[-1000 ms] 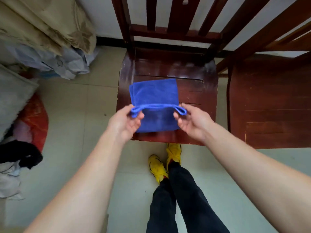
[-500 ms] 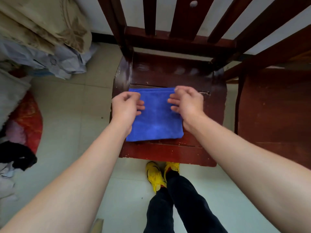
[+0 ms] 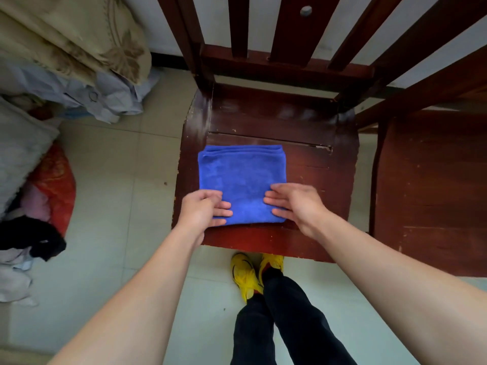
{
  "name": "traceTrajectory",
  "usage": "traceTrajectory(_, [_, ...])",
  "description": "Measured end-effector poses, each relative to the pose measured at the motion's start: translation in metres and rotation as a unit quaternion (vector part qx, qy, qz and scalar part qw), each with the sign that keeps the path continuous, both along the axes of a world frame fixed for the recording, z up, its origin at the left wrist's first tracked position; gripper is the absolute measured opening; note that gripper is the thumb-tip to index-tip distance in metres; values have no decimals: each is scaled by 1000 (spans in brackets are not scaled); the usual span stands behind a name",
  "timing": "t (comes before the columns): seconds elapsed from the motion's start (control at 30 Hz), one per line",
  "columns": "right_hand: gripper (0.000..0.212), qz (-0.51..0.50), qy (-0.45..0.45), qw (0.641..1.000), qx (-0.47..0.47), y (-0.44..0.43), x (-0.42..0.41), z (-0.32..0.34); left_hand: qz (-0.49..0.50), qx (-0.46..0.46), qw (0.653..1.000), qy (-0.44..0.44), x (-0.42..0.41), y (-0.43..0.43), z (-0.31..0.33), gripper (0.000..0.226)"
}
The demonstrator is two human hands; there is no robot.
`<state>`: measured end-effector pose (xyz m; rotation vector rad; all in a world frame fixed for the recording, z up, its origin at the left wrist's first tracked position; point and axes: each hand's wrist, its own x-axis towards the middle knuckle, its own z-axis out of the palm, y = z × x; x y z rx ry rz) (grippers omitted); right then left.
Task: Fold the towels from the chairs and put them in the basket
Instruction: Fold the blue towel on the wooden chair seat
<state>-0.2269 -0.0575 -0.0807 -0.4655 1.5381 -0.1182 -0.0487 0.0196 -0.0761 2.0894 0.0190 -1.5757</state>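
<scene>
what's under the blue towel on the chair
The folded blue towel lies flat on the wooden chair seat. The patch of seat beneath it is covered, and the left hand and right hand hide its near corners.

Home room, wooden chairs [image 3: 268, 122], tiled floor [image 3: 126, 180], heaped bedding [image 3: 66, 35]

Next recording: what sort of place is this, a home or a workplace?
Probably a room in a home, perhaps a bedroom: a dark wooden chair stands on a tiled floor, bedding and loose clothes are heaped at the left, and a folded blue towel lies on the seat.
</scene>
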Motion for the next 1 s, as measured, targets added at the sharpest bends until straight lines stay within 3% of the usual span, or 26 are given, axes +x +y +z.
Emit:
traceTrajectory(0.1, [18, -5, 69, 997, -15, 9, -29, -6, 36, 24, 997, -56, 10, 20, -12, 10])
traceTrajectory(0.17, [12, 33, 96, 993, -54, 12, -39, -5, -5, 29, 986, -162, 15, 29, -21, 3])
traceTrajectory(0.23, [11, 72, 116, 985, -101, 19, -39, -3, -32, 33, 973, -224, 16, 33, -24, 15])
traceTrajectory(0.37, [43, 90, 146, 973, -152, 22, -22, -2, -31, 21, 973, -229, 8, 23, -20, 39])
traceTrajectory(0.47, [46, 82, 142, 978, -127, 16, -8, -16, -23, 22, 980, -199, 5, 10, -30, 41])
traceTrajectory(0.6, [31, 36, 79, 996, -8, 12, -2, -10, 24, 48, 991, -120, 6, 6, -27, 58])
traceTrajectory(0.73, [23, 31, 64, 995, 73, 28, -22, 2, 61, 107, 992, 28, -7, 25, -3, 26])
traceTrajectory(0.8, [8, -20, 40, 990, 136, 33, -32, 8, 94, 142, 979, 112, -9, 33, 5, 5])
traceTrajectory(0.9, [20, -130, -5, 966, 224, 30, -36, 15, 202, 150, 950, 185, -6, 33, 6, 17])
traceTrajectory(1.0, [20, -270, -17, 932, 242, 23, -32, 5, 323, 137, 914, 204, -10, 25, 1, 22])
